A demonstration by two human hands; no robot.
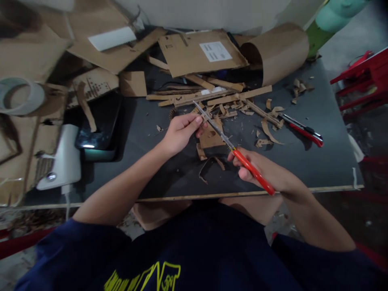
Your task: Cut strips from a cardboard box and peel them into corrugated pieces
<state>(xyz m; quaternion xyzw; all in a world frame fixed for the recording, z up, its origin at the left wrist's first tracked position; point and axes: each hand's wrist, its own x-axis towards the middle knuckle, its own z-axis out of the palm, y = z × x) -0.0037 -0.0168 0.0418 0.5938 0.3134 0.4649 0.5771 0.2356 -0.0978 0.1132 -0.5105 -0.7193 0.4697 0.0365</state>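
My right hand (254, 165) is closed around the red handles of a pair of scissors (220, 131). The long metal blades point up and left, past the fingertips of my left hand (183, 131). Thumb and fingers of that hand pinch a small piece of cardboard (204, 119) right beside the blades; its far side is partly hidden. Below the blades lies a squarish cardboard piece (212, 137) on the dark table. Curled cardboard scraps (212, 163) lie nearer the front edge, between my hands.
Cardboard strips (194, 97) and shavings lie beyond my hands. A red utility knife (303, 129) rests at the right. Farther back are a flattened box (203, 52) and a cardboard tube (281, 50). At left are a tape roll (38, 97), a black device (97, 121) and a white device (68, 157).
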